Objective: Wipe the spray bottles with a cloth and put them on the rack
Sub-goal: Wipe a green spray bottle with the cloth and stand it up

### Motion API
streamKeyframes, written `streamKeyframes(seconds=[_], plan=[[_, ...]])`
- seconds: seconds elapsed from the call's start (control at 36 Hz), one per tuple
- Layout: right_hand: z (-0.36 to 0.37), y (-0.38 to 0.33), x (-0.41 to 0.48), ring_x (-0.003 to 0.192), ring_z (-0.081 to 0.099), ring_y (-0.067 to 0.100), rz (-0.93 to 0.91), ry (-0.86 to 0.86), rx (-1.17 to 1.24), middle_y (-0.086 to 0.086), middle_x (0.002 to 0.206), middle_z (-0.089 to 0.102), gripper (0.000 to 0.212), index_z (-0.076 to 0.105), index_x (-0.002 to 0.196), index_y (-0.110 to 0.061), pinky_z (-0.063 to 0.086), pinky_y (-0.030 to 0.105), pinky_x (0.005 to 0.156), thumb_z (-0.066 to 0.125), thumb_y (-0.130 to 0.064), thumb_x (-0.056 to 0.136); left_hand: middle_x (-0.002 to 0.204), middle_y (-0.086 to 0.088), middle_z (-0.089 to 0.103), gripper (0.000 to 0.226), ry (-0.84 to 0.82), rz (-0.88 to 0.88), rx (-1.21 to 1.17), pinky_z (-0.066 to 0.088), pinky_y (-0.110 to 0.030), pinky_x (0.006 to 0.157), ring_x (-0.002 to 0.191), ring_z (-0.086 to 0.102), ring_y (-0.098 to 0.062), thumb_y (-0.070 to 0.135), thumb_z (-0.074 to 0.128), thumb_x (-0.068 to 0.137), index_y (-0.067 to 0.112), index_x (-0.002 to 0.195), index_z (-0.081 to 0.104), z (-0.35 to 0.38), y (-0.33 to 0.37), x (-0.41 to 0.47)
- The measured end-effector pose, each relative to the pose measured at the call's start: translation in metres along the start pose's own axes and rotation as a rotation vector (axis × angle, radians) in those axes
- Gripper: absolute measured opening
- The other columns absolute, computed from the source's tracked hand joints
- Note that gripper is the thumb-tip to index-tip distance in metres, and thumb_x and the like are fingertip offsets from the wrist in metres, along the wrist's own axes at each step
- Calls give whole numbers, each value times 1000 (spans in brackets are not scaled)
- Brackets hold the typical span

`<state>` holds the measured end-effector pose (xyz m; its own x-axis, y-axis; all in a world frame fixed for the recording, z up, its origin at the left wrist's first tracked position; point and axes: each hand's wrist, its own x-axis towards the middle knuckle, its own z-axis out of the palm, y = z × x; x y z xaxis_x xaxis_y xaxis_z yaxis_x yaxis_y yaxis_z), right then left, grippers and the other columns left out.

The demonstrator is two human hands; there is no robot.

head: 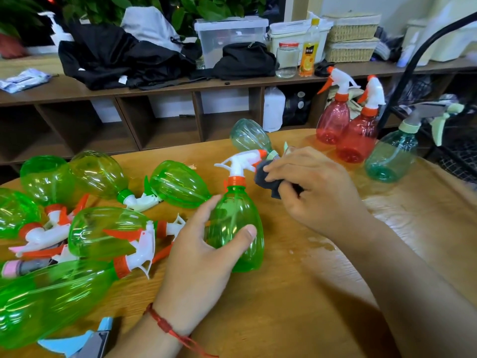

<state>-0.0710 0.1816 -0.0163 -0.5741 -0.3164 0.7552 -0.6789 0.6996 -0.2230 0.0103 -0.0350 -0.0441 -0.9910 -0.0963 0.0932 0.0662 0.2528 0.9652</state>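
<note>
Holds green spray bottle (232, 215) upright on table (296, 293) in left hand (198, 264), grip curled round its body; pinches dark cloth (263, 177) in right hand (317, 189), grip clamped on it, at the nozzle (262, 154).

The green spray bottle (233, 223) is glossy clear plastic; the cloth (268, 180) is dark, matt; the table (296, 293) is grained wood.

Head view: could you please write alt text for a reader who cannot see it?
The left hand grips an upright green spray bottle on a wooden table while the right hand holds a dark cloth at its trigger head. More green bottles lie heaped at left; two red bottles and a teal bottle stand beyond.
</note>
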Motion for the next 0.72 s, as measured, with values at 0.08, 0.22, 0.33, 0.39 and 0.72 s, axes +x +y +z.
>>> streamKeyframes(seconds=[0.08,0.22,0.33,0.39,0.72], plan=[[-1,-1,-1,96,75,14,229,168,275,-1,108,78,34,82,101,-9,62,38,87,61,13,86,128,15,74,74,5,5,-2,60,-38,98,118,72,-10,55,90,75,44,143,60,-7,0,4],[2,-6,2,117,71,14,241,262,308,0,122,76,39,79,114,-6,56,36,103,61,18,89,136,14,70,78,-18,17,12,56,-44,107,125,68,-12,61,86,72,48,144,57,-7,0,3],[13,-8,-3,114,72,23,32,115,153,2,122,77,35,82,110,-8,48,30,109,67,12,85,121,11,78,62,-52,7,-66,61,-26,90,112,74,-9,32,90,86,33,141,64,-4,4,0],[15,-6,-3,109,73,24,14,91,123,1,118,78,32,84,106,-9,49,28,108,68,9,83,116,10,80,54,-50,-10,-119,60,-20,80,106,76,-9,22,84,88,27,139,67,-4,7,1],[13,-9,1,112,74,16,496,214,671,-3,115,80,33,80,118,-19,59,40,101,68,3,96,126,11,76,72,-67,17,-90,62,-31,92,114,74,-12,37,92,80,37,145,60,-8,5,0]])
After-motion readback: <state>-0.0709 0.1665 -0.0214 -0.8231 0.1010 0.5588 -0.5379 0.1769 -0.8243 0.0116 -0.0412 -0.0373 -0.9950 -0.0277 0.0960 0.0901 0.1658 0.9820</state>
